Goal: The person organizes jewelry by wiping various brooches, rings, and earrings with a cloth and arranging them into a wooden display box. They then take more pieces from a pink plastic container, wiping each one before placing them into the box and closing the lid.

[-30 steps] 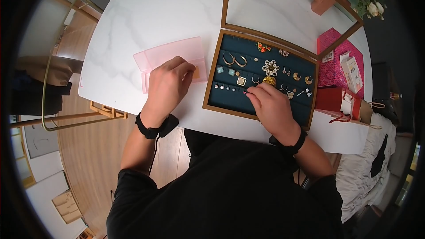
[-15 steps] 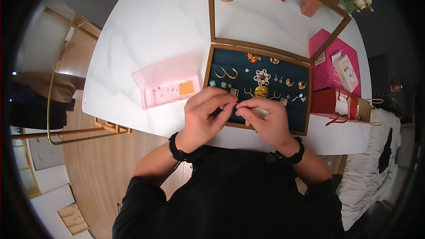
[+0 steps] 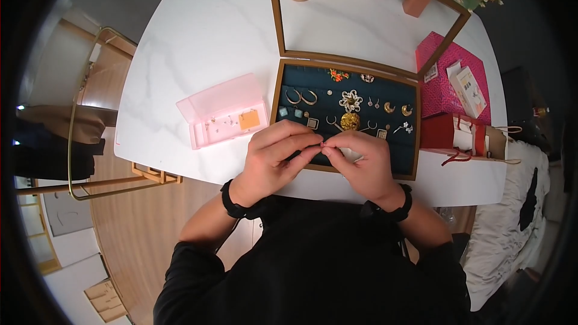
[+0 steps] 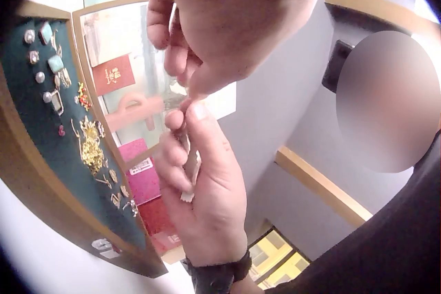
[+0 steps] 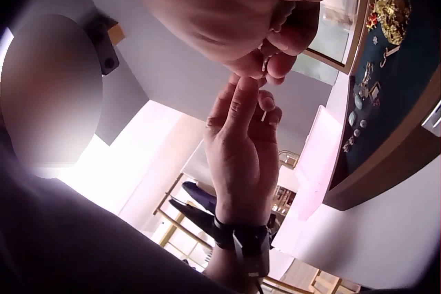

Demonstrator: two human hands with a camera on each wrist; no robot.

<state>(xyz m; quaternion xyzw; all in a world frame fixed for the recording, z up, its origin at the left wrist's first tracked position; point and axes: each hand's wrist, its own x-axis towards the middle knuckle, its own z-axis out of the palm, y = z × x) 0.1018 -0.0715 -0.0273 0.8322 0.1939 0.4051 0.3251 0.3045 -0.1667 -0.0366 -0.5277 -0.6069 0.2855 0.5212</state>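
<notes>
Both hands meet fingertip to fingertip over the front edge of an open wooden jewellery case [image 3: 417,129]. A tiny pink stud earring [image 3: 323,144] shows between the fingertips, pinched by the left hand [image 3: 268,156]. The right hand [image 3: 367,162] works against it with thumb and forefinger. Its other fingers curl round a pale piece with a notched edge [image 4: 191,170]; what this is I cannot tell. On the case's dark teal lining sit rows of earrings, among them hoops [image 3: 301,96] and a flower brooch [image 3: 350,102]. Another pink stud [image 4: 61,130] sits there in the left wrist view.
Left of the case stands an open pink plastic box [image 3: 220,99] with several small earrings and an orange card [image 3: 248,120]. The case's glazed lid [image 3: 276,12] stands raised behind. To the right are a magenta package [image 3: 430,99] and a red gift bag [image 3: 438,131].
The left hand has come rightward from the pink box to meet the right hand, which has drawn back toward the case's front edge. Over the last half second the hands have barely shifted.
</notes>
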